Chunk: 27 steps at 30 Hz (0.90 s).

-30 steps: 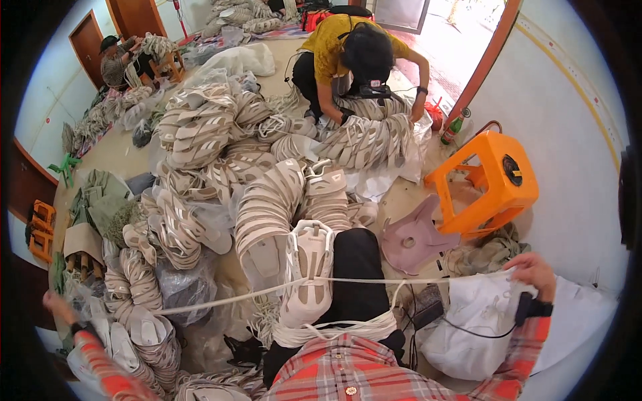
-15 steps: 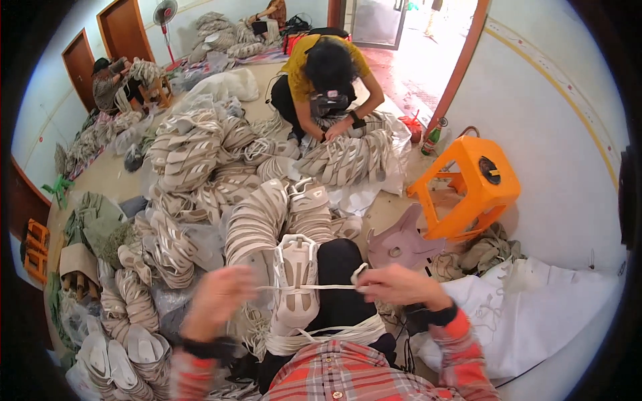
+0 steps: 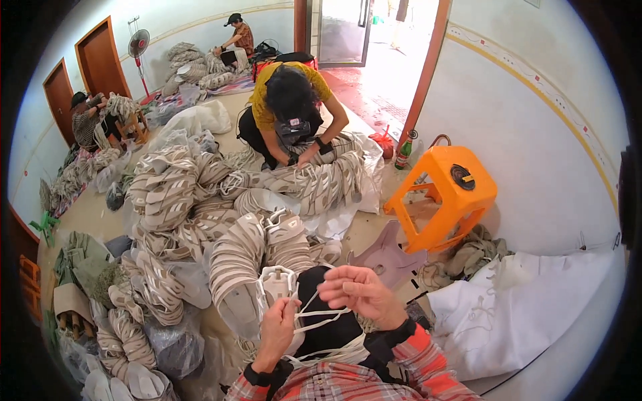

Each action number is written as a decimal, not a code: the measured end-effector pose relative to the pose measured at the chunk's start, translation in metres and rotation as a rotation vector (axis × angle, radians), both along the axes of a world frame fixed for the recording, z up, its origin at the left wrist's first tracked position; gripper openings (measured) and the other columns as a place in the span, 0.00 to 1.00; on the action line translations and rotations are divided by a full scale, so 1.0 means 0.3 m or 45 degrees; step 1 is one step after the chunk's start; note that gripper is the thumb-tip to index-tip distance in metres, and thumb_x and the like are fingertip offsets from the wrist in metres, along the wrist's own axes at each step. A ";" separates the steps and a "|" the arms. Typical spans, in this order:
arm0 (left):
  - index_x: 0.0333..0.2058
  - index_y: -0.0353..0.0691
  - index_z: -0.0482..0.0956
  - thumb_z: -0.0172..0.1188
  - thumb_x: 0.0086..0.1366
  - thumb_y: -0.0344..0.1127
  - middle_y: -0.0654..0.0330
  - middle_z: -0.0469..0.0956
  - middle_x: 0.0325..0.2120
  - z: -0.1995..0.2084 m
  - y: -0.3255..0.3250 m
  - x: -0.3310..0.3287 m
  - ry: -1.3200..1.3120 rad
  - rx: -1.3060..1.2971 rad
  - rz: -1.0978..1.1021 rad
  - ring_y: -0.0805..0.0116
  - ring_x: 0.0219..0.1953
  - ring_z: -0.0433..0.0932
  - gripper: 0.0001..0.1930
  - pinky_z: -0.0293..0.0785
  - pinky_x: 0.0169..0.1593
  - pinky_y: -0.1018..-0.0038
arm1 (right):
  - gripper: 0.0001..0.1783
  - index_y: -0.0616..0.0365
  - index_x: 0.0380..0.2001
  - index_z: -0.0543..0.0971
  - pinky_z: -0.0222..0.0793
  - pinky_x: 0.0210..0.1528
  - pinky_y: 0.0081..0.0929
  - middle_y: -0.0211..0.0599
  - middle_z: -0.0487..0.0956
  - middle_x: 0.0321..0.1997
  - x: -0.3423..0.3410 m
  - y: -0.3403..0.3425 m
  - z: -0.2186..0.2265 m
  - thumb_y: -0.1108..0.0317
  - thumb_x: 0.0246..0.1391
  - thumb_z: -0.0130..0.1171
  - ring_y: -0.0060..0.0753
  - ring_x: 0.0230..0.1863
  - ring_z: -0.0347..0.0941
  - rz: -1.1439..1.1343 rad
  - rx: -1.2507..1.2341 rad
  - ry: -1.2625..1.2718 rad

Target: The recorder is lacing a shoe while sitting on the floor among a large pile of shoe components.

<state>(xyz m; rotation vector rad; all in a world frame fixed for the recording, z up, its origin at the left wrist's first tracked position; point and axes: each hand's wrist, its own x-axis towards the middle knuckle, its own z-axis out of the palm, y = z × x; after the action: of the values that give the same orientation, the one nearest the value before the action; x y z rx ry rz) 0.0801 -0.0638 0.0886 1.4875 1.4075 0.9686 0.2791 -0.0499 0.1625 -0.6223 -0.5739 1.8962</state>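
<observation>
A beige and white shoe upper (image 3: 278, 284) rests on my dark-trousered lap, its toe partly hidden by my left hand (image 3: 277, 332). That hand is closed in a pinch on a white shoelace (image 3: 322, 327) at the upper's lacing. Strands of the lace stretch rightward to below my right hand (image 3: 363, 296), which is raised over my right thigh with its fingers extended and apart. More pale laces (image 3: 342, 353) lie bundled across my lap. Just beyond the upper, two curved rows of nested shoe uppers (image 3: 244, 257) lie on the floor.
Piles of uppers (image 3: 160, 187) spread ahead and left. A co-worker in a yellow shirt (image 3: 292, 100) crouches ahead, handling more uppers. To the right stand an orange stool (image 3: 448, 190), a purple-grey plastic piece (image 3: 388, 257) and a white sack (image 3: 515, 314). Two other people sit farther back.
The lace stretched between my hands has slackened. My left hand has moved right onto the upper; my right hand has shifted left and opened its fingers. The view has tilted up slightly.
</observation>
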 end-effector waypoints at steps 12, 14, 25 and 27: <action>0.29 0.36 0.71 0.44 0.68 0.40 0.69 0.66 0.16 0.080 0.022 0.074 -1.012 -0.465 0.015 0.84 0.18 0.63 0.14 0.57 0.22 0.87 | 0.14 0.67 0.41 0.72 0.75 0.38 0.31 0.47 0.78 0.37 -0.055 0.091 -0.123 0.67 0.55 0.51 0.36 0.36 0.78 0.311 -0.046 -0.084; 0.30 0.36 0.72 0.46 0.67 0.37 0.70 0.64 0.15 0.063 0.001 0.049 -0.620 -0.169 -0.093 0.85 0.18 0.61 0.12 0.55 0.21 0.86 | 0.13 0.69 0.40 0.72 0.76 0.29 0.23 0.47 0.78 0.32 -0.083 0.078 -0.108 0.70 0.57 0.47 0.31 0.28 0.77 0.217 -0.149 -0.115; 0.30 0.34 0.75 0.49 0.65 0.36 0.66 0.68 0.14 0.054 -0.063 0.013 -0.339 0.037 -0.079 0.82 0.17 0.64 0.11 0.59 0.21 0.83 | 0.08 0.65 0.34 0.79 0.53 0.18 0.13 0.27 0.71 0.21 -0.141 -0.025 -0.160 0.71 0.53 0.55 0.13 0.17 0.61 0.070 0.260 -0.696; 0.29 0.33 0.75 0.50 0.64 0.36 0.65 0.70 0.14 0.069 -0.072 0.008 -0.270 0.061 -0.099 0.81 0.17 0.65 0.12 0.61 0.21 0.82 | 0.09 0.65 0.35 0.79 0.54 0.18 0.13 0.27 0.71 0.21 -0.138 -0.029 -0.163 0.72 0.53 0.55 0.13 0.17 0.61 0.064 0.285 -0.707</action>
<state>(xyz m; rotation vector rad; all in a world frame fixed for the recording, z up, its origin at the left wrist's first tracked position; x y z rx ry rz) 0.0826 -0.0854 0.1093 1.4178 1.1747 1.0834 0.2376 -0.0585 0.1136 -0.9981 -1.1472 1.6655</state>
